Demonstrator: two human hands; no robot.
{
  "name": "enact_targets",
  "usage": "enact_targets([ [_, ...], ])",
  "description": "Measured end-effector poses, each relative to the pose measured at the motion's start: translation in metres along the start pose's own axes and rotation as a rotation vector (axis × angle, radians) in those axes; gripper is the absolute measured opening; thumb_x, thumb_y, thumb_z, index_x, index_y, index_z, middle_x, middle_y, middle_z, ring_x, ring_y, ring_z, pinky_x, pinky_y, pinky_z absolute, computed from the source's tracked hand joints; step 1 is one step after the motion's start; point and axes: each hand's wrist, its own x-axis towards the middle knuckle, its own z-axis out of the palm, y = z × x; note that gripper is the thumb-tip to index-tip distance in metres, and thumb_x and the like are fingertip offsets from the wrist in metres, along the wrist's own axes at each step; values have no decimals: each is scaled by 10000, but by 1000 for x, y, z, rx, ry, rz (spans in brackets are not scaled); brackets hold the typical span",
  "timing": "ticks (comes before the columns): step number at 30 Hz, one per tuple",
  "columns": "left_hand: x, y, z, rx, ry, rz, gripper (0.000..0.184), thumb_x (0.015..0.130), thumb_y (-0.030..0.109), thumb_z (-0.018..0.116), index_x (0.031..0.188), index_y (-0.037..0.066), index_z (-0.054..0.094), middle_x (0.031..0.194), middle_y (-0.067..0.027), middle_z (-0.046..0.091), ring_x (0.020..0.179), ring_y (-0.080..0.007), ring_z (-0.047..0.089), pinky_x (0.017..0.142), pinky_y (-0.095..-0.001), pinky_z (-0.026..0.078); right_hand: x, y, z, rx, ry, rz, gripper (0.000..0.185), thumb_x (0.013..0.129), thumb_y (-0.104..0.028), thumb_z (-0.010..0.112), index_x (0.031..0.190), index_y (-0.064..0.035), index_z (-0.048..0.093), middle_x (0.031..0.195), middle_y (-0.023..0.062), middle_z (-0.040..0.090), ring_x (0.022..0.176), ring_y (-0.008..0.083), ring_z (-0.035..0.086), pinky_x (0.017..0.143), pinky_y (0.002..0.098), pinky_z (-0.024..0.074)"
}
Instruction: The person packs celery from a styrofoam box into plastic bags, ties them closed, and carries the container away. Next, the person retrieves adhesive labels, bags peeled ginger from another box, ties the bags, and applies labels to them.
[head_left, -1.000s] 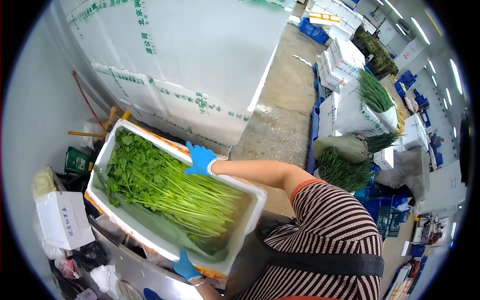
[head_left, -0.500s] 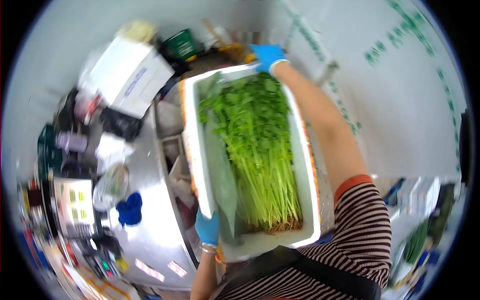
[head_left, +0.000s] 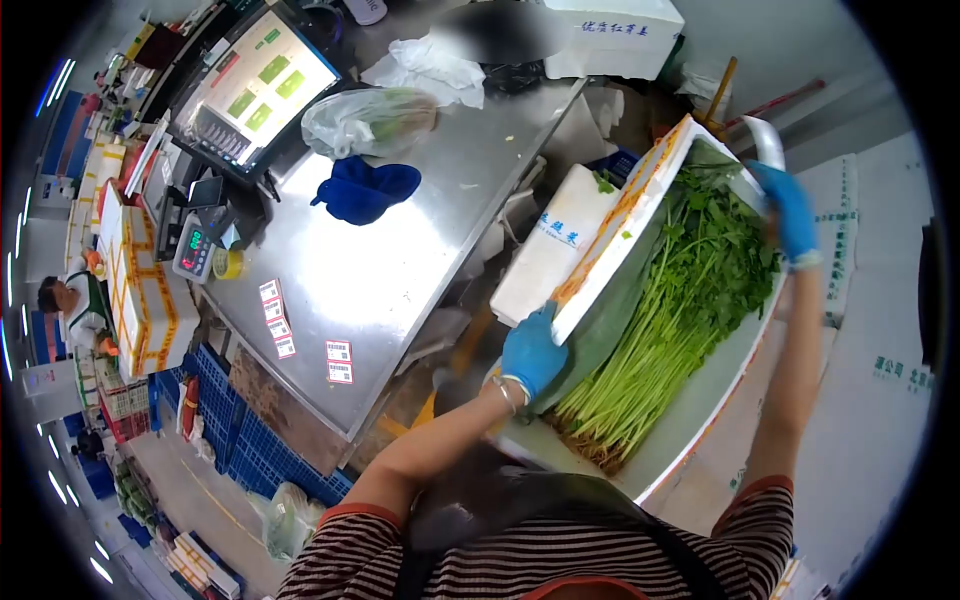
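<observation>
In the head view a white foam box (head_left: 606, 266) leans at a slant in front of my body, held by both hands. Inside it lies a large bunch of leafy green celery (head_left: 650, 320), its brown roots toward me and its leaves at the far end. Green film (head_left: 625, 318) lines the box's left side. My left hand (head_left: 535, 350), in a blue glove, is closed over the left rim. At the far right corner, my right hand (head_left: 788, 212), also blue-gloved, grips the rim; its fingers are partly hidden and slightly blurred.
Left of the box stands a metal table (head_left: 400, 230) with a monitor (head_left: 258, 92), scale (head_left: 193, 248), blue cloth (head_left: 366, 190), bagged produce (head_left: 370, 122) and label stickers (head_left: 339, 361). Another foam box (head_left: 555, 235) sits beside mine. A person (head_left: 75, 300) is far left.
My view has swung left, showing more of the table and room. The box now appears farther right and slanted, with both hands still on its rim.
</observation>
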Motion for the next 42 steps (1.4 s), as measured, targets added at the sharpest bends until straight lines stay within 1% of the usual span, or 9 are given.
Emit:
enact_targets([
  [1,-2,3,-1,8,-6,-8,549,822,243,622,1332,61,534,1136,-207,623,985,-379,619,879,-435,498,-2,-83,37,852,-152,340,390,885,-343,561,1213,-153,650,957,47,620,823,172,574,749,301,486],
  [5,-1,-8,11,25,42,54,559,820,255,631,1335,60,534,1133,-201,623,997,-379,617,879,-441,498,-2,-209,204,1238,-715,419,300,936,-236,555,1155,-69,672,941,72,672,868,171,616,786,305,513],
  [8,-3,2,5,8,10,0,566,807,226,618,1335,46,526,1097,-211,645,969,-379,636,863,-452,505,30,-244,365,1603,-644,689,225,900,-274,634,850,-56,659,740,91,638,633,215,596,616,376,516],
  [13,-1,-11,20,21,68,111,581,776,276,667,1299,48,560,1078,-242,662,935,-403,660,818,-467,526,11,-229,303,904,-182,136,771,900,-362,673,1496,-40,303,1377,236,513,1249,278,526,1015,346,433],
  [15,2,-11,26,17,67,83,599,748,272,686,1292,50,569,1040,-237,675,907,-398,671,808,-448,536,-39,-185,229,979,184,-24,681,920,-316,651,1496,-125,341,1359,229,532,1218,253,555,999,330,445],
  [20,4,-20,25,-109,-68,262,830,623,268,864,1317,1,496,1115,-212,663,963,-341,669,834,-399,530,-224,-25,103,50,790,469,757,830,-235,742,1432,37,371,1377,214,502,1287,334,479,1069,389,389],
  [25,11,-15,32,189,24,172,532,700,240,757,1171,41,608,974,-213,700,888,-376,685,785,-435,542,-368,58,158,319,176,1062,1123,630,-626,773,1383,111,385,1361,331,461,1246,418,493,1039,433,412],
  [30,32,-51,28,21,-92,339,403,703,289,754,926,-34,665,859,-228,700,827,-364,692,722,-431,532,-362,35,136,218,50,1136,588,683,-427,722,1093,-8,673,1084,246,667,1000,390,648,863,450,507],
  [42,-5,-90,15,-213,-258,377,466,756,26,695,1194,-81,580,1093,-150,663,917,-251,619,837,-359,498,-426,-26,179,152,297,1067,474,754,-398,636,1040,-20,653,955,259,671,887,402,657,769,479,514],
])
